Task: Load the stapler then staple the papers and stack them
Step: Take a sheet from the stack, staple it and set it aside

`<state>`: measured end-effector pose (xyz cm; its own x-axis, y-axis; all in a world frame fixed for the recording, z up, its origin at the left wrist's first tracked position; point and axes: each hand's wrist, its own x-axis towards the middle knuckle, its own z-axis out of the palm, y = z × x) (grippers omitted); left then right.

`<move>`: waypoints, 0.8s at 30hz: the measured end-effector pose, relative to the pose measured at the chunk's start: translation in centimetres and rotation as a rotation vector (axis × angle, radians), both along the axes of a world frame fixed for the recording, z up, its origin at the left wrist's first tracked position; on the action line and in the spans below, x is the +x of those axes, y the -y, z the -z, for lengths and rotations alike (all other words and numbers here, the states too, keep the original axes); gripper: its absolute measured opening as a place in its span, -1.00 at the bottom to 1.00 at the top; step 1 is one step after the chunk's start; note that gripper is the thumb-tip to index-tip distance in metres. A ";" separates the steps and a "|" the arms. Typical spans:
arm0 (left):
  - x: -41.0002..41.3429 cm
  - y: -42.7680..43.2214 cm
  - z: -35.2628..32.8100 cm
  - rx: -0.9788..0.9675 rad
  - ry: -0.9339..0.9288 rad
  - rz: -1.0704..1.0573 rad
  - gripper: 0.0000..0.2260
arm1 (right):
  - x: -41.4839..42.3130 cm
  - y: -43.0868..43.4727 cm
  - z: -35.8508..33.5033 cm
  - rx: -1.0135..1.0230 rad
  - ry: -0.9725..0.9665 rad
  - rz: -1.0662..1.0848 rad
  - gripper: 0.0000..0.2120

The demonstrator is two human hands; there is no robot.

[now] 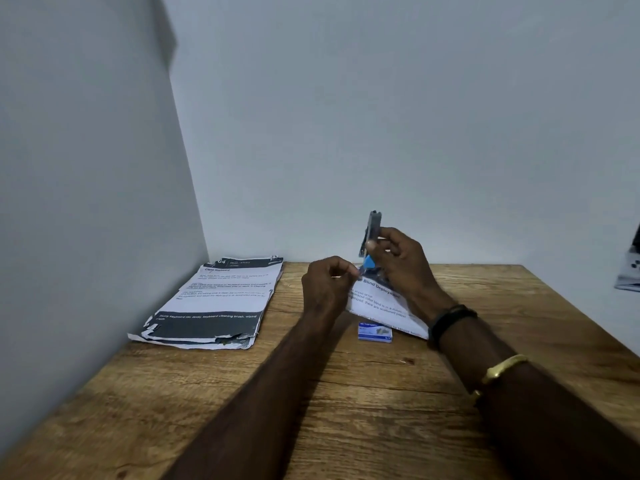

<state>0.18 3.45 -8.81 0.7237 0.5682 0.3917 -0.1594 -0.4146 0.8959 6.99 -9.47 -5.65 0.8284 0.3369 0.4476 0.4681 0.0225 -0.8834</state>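
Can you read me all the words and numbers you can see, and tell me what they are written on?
"Clean Keyboard": heading on the top sheet of the paper stack.
"64": number in that sheet's dark top band, only just readable.
"keyboard cleaning brush": part of the white line in that sheet's dark bottom band.
"Blind Deployment": cut-off heading on the loose paper under the hands.
Small print on both papers: too blurred.
Staple box label: too small.

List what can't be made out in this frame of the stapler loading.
Head view only:
- Staples between the left hand fingertips: too small, blurred.
- Stapler magazine: hidden by the right hand.
- Loose sheet: partly covered by both hands.
- Staple box label: too small.
- Object at right edge: cut off.
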 end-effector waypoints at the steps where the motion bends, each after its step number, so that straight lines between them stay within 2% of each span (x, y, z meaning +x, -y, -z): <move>1: 0.1 -0.1 0.1 -0.012 -0.016 0.010 -0.92 | 0.1 0.1 -0.2 0.040 -0.012 0.007 -0.75; 5: 0.5 -0.7 0.1 -0.060 -0.009 -0.057 -0.82 | 0.4 1.4 -0.3 0.005 -0.005 -0.003 -0.79; 7: 0.6 -1.1 0.1 -0.072 0.034 -0.112 -0.78 | 0.6 2.1 -0.1 -0.151 0.049 0.006 -0.82; 12: 0.3 -2.0 0.2 -0.133 0.045 -0.150 -0.61 | 0.9 3.5 0.4 -0.573 0.110 -0.040 -0.72; 18: 0.5 -2.6 0.2 -0.250 0.061 -0.171 -0.57 | 1.2 3.8 1.5 -0.849 0.190 -0.040 -0.69; 22: 0.4 -2.4 0.0 -0.352 0.093 -0.139 -0.58 | 1.4 3.7 2.4 -0.927 0.228 -0.028 -0.81; 24: 0.3 -2.3 -0.2 -0.364 0.099 -0.136 -0.58 | 1.3 3.7 2.4 -0.811 0.220 0.015 -0.88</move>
